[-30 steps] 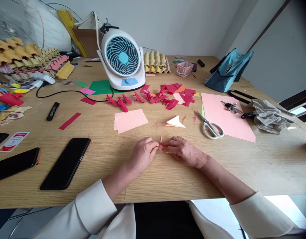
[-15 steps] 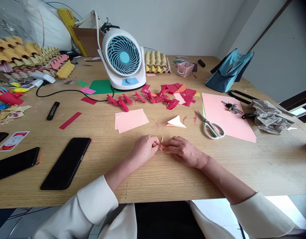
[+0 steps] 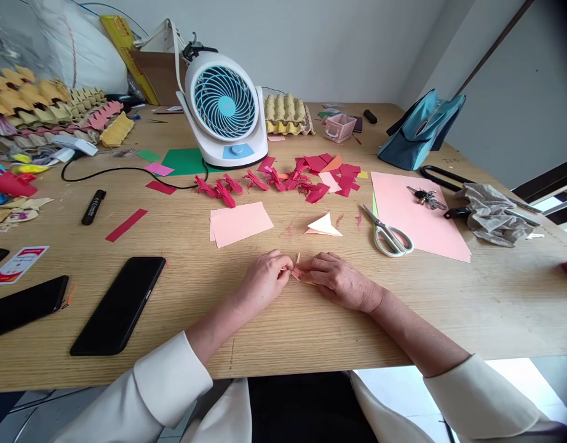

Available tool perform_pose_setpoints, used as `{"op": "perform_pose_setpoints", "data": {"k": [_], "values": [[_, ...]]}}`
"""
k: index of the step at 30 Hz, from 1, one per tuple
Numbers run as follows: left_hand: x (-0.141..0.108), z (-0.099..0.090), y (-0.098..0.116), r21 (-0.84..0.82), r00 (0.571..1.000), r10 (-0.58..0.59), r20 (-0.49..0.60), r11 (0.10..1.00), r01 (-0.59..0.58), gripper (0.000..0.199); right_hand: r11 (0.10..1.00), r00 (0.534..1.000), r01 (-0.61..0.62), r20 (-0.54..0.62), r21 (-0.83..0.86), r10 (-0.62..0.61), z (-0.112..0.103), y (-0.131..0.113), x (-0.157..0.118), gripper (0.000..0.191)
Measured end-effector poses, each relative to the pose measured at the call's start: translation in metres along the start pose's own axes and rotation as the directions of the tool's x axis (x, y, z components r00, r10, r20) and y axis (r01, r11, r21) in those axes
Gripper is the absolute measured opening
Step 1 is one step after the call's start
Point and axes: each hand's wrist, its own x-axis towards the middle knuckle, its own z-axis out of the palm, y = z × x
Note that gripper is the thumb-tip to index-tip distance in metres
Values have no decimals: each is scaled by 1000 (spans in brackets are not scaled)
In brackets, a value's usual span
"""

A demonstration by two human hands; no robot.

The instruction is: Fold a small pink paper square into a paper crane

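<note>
A small piece of folded pink paper (image 3: 297,271) lies between my two hands, with a narrow point sticking up from it. My left hand (image 3: 266,274) pinches its left side between thumb and fingertips. From the right, my right hand (image 3: 337,278) grips the paper, its fingers bent over it and covering much of it. Just beyond my hands is a folded pale-pink paper (image 3: 324,226) with a pointed wing shape. Flat pink paper sheets (image 3: 241,224) lie to its left. Several red folded paper figures (image 3: 224,189) stretch in a row farther back.
White-handled scissors (image 3: 390,237) overlap a large pink sheet (image 3: 417,224) on the right, with keys (image 3: 426,198) on it. A white fan (image 3: 226,111) stands at the back. Phones (image 3: 120,304) lie at left, beside a black marker (image 3: 94,207). A blue bag (image 3: 419,135) stands back right.
The whole view has shifted slightly, so the table's things appear a little farther left. Both hands keep hold of the folded paper in nearly the same pose.
</note>
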Motion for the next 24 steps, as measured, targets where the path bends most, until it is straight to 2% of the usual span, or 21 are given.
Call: {"op": "perform_pose_setpoints", "data": {"k": [7, 10, 16, 21, 24], "values": [[14, -10, 6, 29, 985, -119, 127, 993, 116, 16, 1000, 1000, 10, -20, 16, -10, 1, 1, -1, 36], [19, -14, 6, 9, 977, -112, 183, 994, 113, 16, 1000, 1000, 8, -12, 6, -8, 1, 1, -1, 37], [25, -12, 3, 52, 964, -183, 195, 983, 176, 16, 1000, 1000, 4, -6, 8, -4, 1, 1, -1, 37], [29, -16, -1, -50, 967, -91, 238, 993, 106, 18, 1000, 1000, 3, -8, 2, -3, 2, 1, -1, 39], [27, -18, 0, -24, 971, -66, 228, 997, 73, 20, 1000, 1000, 1, -3, -7, -1, 1, 0, -1, 39]]}}
